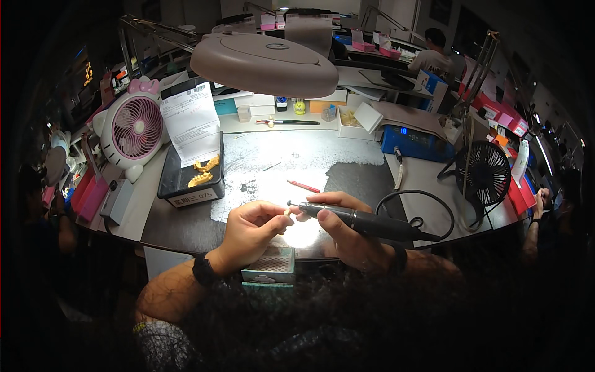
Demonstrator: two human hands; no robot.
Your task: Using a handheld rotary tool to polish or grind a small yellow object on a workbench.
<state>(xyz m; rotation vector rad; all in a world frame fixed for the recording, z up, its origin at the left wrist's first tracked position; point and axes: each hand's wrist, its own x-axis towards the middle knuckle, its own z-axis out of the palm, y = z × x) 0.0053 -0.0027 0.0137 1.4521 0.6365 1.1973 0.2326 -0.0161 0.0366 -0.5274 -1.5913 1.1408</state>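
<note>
My left hand (251, 230) pinches a tiny pale tooth-shaped piece (286, 212) between thumb and fingertips. My right hand (338, 226) grips a dark corded handpiece (365, 221) like a pen, its tip almost touching the pale piece. Both hands hover over the brightly lit patch of the dark bench mat (273, 164). A small box with a mesh top (271, 265) sits just below my left hand at the bench's near edge.
A black tray (186, 186) with yellow dental casts and a paper slip lies at left. A pink fan (133, 127) stands beyond it. A red pencil-like tool (304, 185) lies ahead. A black fan (486, 173) and blue control box (412, 141) are at right. A lamp head (263, 62) hangs overhead.
</note>
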